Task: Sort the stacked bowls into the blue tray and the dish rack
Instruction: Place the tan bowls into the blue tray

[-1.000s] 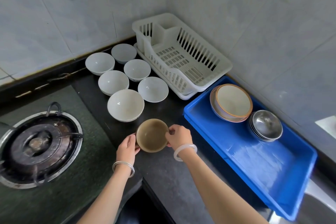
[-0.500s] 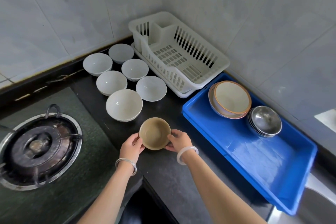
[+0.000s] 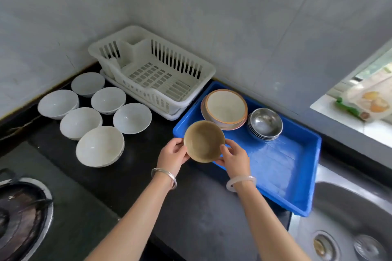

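A small tan bowl (image 3: 203, 141) hangs over the near left corner of the blue tray (image 3: 282, 167). My left hand (image 3: 172, 153) grips its left rim and my right hand (image 3: 234, 155) grips its right rim. In the tray's far end lie stacked orange-rimmed bowls (image 3: 226, 107) and stacked steel bowls (image 3: 265, 123). The white dish rack (image 3: 154, 72) stands in the corner behind the tray with nothing in it. Several white bowls (image 3: 99, 145) sit open side up on the dark counter to the left.
A gas burner (image 3: 19, 216) is at the lower left. A steel sink (image 3: 350, 218) lies to the right of the tray. Tiled walls close the corner behind the rack. A window sill with a packet (image 3: 369, 104) is at the far right.
Both hands have lifted the tan bowl from the counter and carried it right, to above the tray's near left corner. My head has turned right, bringing the sink into view.
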